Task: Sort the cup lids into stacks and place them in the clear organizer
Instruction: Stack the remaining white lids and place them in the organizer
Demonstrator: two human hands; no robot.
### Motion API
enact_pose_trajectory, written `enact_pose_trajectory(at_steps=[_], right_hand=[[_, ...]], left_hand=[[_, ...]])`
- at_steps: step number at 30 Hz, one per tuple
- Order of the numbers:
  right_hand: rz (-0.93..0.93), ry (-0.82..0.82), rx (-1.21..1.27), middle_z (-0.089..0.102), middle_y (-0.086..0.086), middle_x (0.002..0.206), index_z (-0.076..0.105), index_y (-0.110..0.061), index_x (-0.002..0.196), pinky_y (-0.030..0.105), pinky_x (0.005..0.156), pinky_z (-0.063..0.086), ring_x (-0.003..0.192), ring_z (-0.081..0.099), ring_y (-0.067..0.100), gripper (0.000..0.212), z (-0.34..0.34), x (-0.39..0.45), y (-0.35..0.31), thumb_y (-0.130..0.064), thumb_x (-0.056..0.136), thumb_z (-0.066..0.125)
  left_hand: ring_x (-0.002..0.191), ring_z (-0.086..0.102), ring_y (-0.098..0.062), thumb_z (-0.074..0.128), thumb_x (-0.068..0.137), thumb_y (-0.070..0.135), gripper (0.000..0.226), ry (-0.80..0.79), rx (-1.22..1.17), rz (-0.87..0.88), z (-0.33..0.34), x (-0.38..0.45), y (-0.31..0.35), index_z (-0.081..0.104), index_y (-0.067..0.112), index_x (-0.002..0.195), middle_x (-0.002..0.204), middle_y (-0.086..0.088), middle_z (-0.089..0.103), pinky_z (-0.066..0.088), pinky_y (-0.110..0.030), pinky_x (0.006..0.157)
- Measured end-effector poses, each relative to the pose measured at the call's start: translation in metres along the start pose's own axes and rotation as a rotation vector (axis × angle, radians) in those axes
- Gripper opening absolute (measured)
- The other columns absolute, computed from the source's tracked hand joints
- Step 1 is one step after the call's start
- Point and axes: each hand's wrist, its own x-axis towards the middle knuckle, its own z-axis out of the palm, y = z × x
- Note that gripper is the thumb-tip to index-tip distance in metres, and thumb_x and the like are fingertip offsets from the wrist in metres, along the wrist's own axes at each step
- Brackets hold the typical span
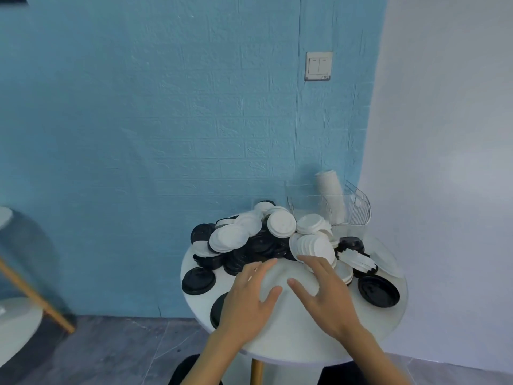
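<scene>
A jumbled heap of white lids (pixel 281 224) and black lids (pixel 261 245) covers the far half of a small round white table (pixel 294 345). Single black lids lie at the left (pixel 198 280) and at the right (pixel 378 290). Another black lid (pixel 216 311) is partly hidden under my left hand (pixel 251 304). Both my left hand and my right hand (pixel 323 294) hover over the table's near half, fingers spread and holding nothing, fingertips reaching the heap's front edge. The clear organizer (pixel 308 204) stands at the back right, by the wall.
A stack of white paper cups (pixel 331 195) leans in a wire basket (pixel 358 207) behind the organizer. The blue wall stands right behind the table. At the far left are a wooden leg (pixel 33 295) and part of another white table (pixel 16 323).
</scene>
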Motion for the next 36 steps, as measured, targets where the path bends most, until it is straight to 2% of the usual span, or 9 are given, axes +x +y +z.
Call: enact_pose_trajectory(at_steps=[4, 7, 10, 17, 21, 26, 31, 36], right_hand=[[-0.015, 0.027, 0.024, 0.050, -0.035, 0.124, 0.055, -0.042, 0.132, 0.020, 0.094, 0.046, 0.114, 0.051, -0.010, 0.043, 0.013, -0.004, 0.009, -0.045, 0.091, 0.070], [-0.020, 0.032, 0.017, 0.050, -0.035, 0.123, 0.057, -0.041, 0.130, 0.015, 0.092, 0.045, 0.112, 0.051, -0.011, 0.042, 0.015, -0.004, 0.016, -0.041, 0.091, 0.072], [-0.026, 0.041, 0.000, 0.053, -0.033, 0.121, 0.059, -0.040, 0.127, 0.019, 0.092, 0.047, 0.112, 0.055, -0.005, 0.038, 0.006, 0.001, 0.022, -0.039, 0.091, 0.072], [0.024, 0.252, -0.107, 0.063, -0.015, 0.116, 0.068, -0.028, 0.119, 0.026, 0.093, 0.046, 0.109, 0.059, 0.007, 0.032, -0.057, 0.028, 0.058, -0.022, 0.088, 0.076], [0.086, 0.170, -0.184, 0.060, -0.016, 0.121, 0.064, -0.036, 0.123, 0.019, 0.092, 0.038, 0.109, 0.053, 0.004, 0.035, -0.072, 0.040, 0.080, -0.033, 0.090, 0.073], [0.122, 0.047, -0.287, 0.055, -0.012, 0.141, 0.059, -0.033, 0.136, 0.033, 0.111, 0.038, 0.131, 0.050, 0.016, 0.049, -0.064, 0.047, 0.104, -0.049, 0.090, 0.066], [0.232, 0.168, -0.221, 0.054, -0.006, 0.143, 0.060, -0.031, 0.135, 0.036, 0.108, 0.039, 0.132, 0.049, 0.019, 0.044, -0.086, 0.049, 0.117, -0.051, 0.096, 0.058], [0.356, 0.182, -0.215, 0.053, -0.001, 0.146, 0.059, -0.029, 0.137, 0.040, 0.109, 0.039, 0.134, 0.048, 0.024, 0.046, -0.109, 0.050, 0.151, -0.054, 0.100, 0.046]], left_hand=[[0.135, 0.036, 0.005, 0.050, 0.100, 0.056, 0.051, 0.028, 0.020, 0.016, 0.010, -0.001, -0.009, 0.034, 0.055, 0.149, 0.146, 0.028, 0.034, 0.044, -0.018, 0.100], [0.135, 0.036, 0.004, 0.048, 0.101, 0.058, 0.050, 0.027, 0.039, 0.024, 0.015, 0.002, -0.017, 0.034, 0.055, 0.149, 0.146, 0.027, 0.034, 0.047, -0.023, 0.100], [0.134, 0.038, 0.000, 0.047, 0.101, 0.058, 0.048, 0.025, 0.062, 0.032, 0.018, 0.009, -0.021, 0.037, 0.052, 0.148, 0.146, 0.024, 0.035, 0.047, -0.026, 0.101], [0.123, 0.045, -0.002, 0.035, 0.099, 0.062, 0.048, 0.072, 0.119, 0.107, 0.027, 0.016, -0.019, 0.046, 0.047, 0.144, 0.138, 0.026, 0.039, 0.050, -0.023, 0.087], [0.120, 0.048, -0.004, 0.040, 0.099, 0.059, 0.046, 0.122, 0.134, 0.106, 0.029, 0.015, -0.019, 0.049, 0.045, 0.142, 0.135, 0.024, 0.043, 0.049, -0.020, 0.084], [0.118, 0.051, -0.005, 0.038, 0.098, 0.060, 0.047, 0.111, 0.155, 0.102, 0.029, 0.013, -0.017, 0.050, 0.045, 0.141, 0.135, 0.022, 0.046, 0.047, -0.018, 0.081], [0.121, 0.050, -0.003, 0.043, 0.099, 0.060, 0.045, 0.096, 0.149, 0.097, 0.027, 0.011, -0.020, 0.050, 0.047, 0.141, 0.137, 0.025, 0.044, 0.051, -0.020, 0.079], [0.117, 0.054, -0.006, 0.042, 0.099, 0.060, 0.044, 0.096, 0.176, 0.127, 0.031, 0.014, -0.016, 0.056, 0.043, 0.137, 0.135, 0.022, 0.048, 0.052, -0.021, 0.077]])
